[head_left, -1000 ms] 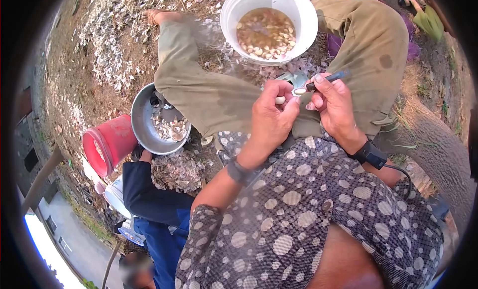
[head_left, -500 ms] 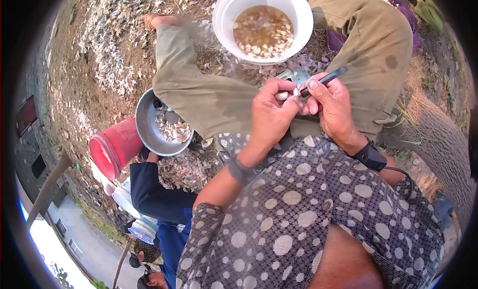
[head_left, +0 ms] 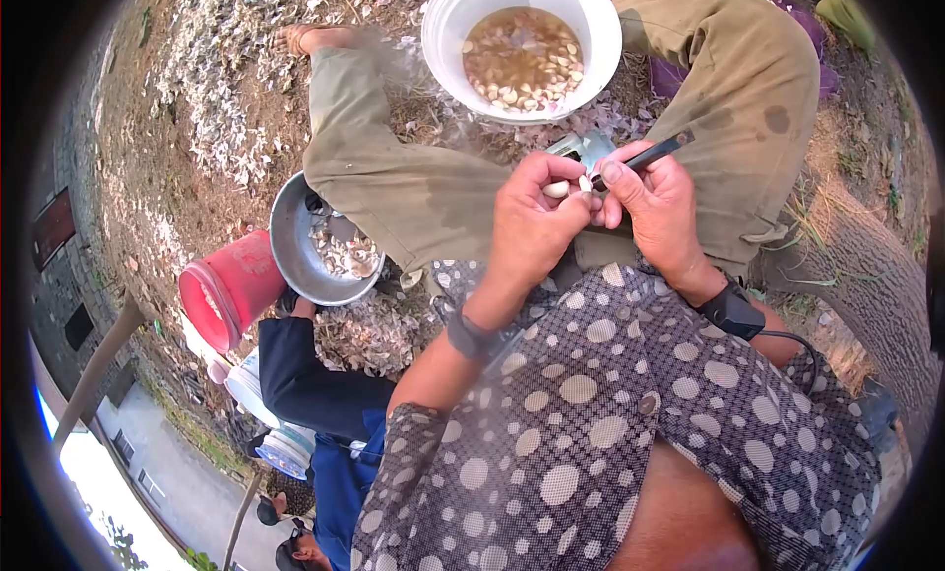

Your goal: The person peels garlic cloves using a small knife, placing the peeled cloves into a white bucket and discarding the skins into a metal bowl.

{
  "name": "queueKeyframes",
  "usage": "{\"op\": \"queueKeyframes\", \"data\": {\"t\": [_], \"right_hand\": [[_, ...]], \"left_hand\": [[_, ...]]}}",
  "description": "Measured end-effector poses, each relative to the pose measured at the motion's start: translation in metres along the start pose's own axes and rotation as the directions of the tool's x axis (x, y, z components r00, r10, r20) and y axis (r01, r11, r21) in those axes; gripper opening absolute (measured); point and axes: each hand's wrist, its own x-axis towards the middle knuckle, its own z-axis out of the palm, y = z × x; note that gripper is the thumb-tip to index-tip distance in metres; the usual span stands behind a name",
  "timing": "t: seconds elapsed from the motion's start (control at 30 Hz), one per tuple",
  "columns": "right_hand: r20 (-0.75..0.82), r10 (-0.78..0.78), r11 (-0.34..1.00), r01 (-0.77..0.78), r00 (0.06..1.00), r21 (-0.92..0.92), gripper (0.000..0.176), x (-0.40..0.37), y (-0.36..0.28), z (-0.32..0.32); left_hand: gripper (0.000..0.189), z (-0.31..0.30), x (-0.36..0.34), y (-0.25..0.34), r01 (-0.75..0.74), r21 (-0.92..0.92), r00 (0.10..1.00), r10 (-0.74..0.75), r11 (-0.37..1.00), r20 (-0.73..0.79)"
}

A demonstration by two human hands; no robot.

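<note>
My left hand (head_left: 539,222) is closed around pale garlic cloves (head_left: 556,189), held between thumb and fingers. A small knife (head_left: 658,152) with a dark handle is gripped in my right hand (head_left: 661,215), its handle end pointing up and right. The two hands meet above my lap, and the knife's working end is at a second clove by the left fingertips. My fingers hide most of its blade. Just beyond the hands lies a shiny metal object (head_left: 594,146), partly covered. Farther out stands a white bucket (head_left: 442,41) with peeled cloves (head_left: 551,74) in brownish water.
To the left are a grey metal basin (head_left: 287,238) holding garlic pieces and skins, and a red bucket (head_left: 251,276). Another person in blue (head_left: 335,482) sits at lower left. Garlic skins (head_left: 221,128) litter the ground. A tree trunk (head_left: 866,276) stands at right.
The knife handle has swung slightly to the right and turned in my right hand. My left hand keeps its hold on the cloves, almost unmoved.
</note>
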Motion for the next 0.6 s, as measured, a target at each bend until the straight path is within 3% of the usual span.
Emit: {"op": "queueKeyframes", "data": {"t": [0.07,0.23,0.33,0.47,0.6], "right_hand": [[0.004,-0.014,0.999,0.014,1.000,-0.035,0.016,-0.001,0.000,0.001],[0.047,0.013,0.999,-0.011,0.999,-0.034,0.016,-0.002,-0.005,0.003],[0.067,0.078,0.996,-0.081,0.995,0.043,0.017,0.003,-0.005,-0.002],[0.138,0.164,0.934,-0.199,0.977,0.295,0.018,0.008,-0.007,-0.007],[0.159,0.208,0.888,-0.254,0.965,0.383,0.017,0.012,-0.004,-0.013]], "left_hand": [[0.021,-0.002,0.001,-0.001,0.012,0.026,1.000,-0.012,1.000,0.007],[0.016,-0.002,0.001,-0.003,0.010,-0.107,1.000,-0.009,0.994,0.014],[0.017,-0.006,0.001,-0.004,0.062,-0.238,0.998,-0.053,0.969,0.045],[0.022,-0.013,0.002,-0.009,0.130,-0.468,0.985,-0.060,0.874,0.162],[0.015,-0.021,0.002,-0.011,0.157,-0.488,0.972,-0.046,0.859,0.231]]}}
